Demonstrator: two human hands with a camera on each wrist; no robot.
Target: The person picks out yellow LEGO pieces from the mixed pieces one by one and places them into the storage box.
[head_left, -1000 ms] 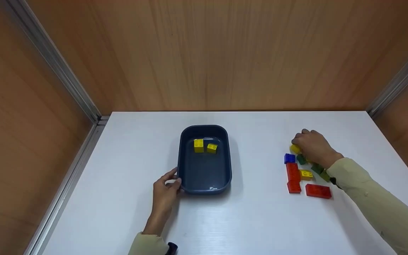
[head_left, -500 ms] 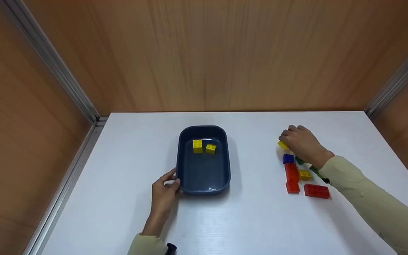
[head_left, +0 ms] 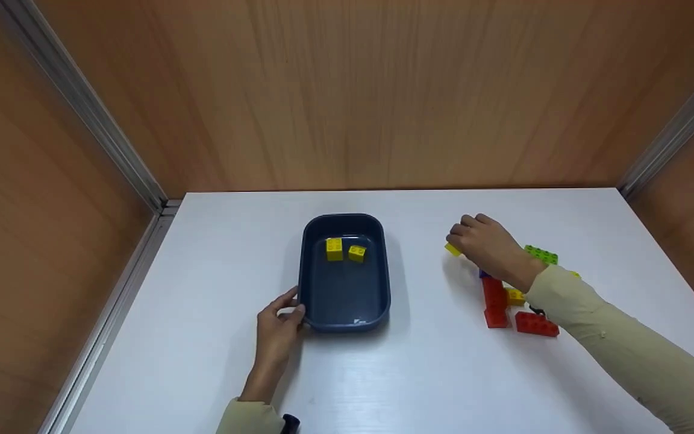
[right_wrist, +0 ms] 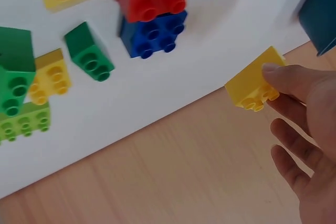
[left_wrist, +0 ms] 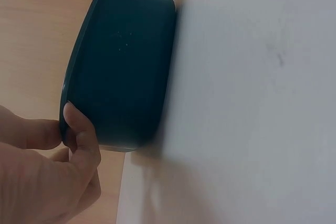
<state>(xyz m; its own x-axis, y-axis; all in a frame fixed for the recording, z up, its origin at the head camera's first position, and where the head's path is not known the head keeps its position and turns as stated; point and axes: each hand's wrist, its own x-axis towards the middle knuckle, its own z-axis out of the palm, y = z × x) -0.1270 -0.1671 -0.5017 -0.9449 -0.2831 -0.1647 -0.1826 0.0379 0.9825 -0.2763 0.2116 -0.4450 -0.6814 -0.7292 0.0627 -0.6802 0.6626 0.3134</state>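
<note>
My left hand pinches the rim of a dark blue tub at its near left corner; the left wrist view shows thumb and fingers on either side of that rim. Two yellow toy bricks lie inside the tub, towards its far end. Between thumb and fingers my right hand holds another yellow brick, raised above the table between the tub and the loose bricks. Its studs point downward in the right wrist view. A blue brick is nearest below that hand, partly hidden in the head view.
On the right of the white table lie red bricks, a yellow brick, a light green brick and dark green bricks. The right forearm covers part of this group. Wooden panels stand behind and at both sides.
My right hand has lifted the yellow brick from the group and carried it left towards the tub. The light green brick has come into sight behind the wrist. My left hand keeps its hold.
</note>
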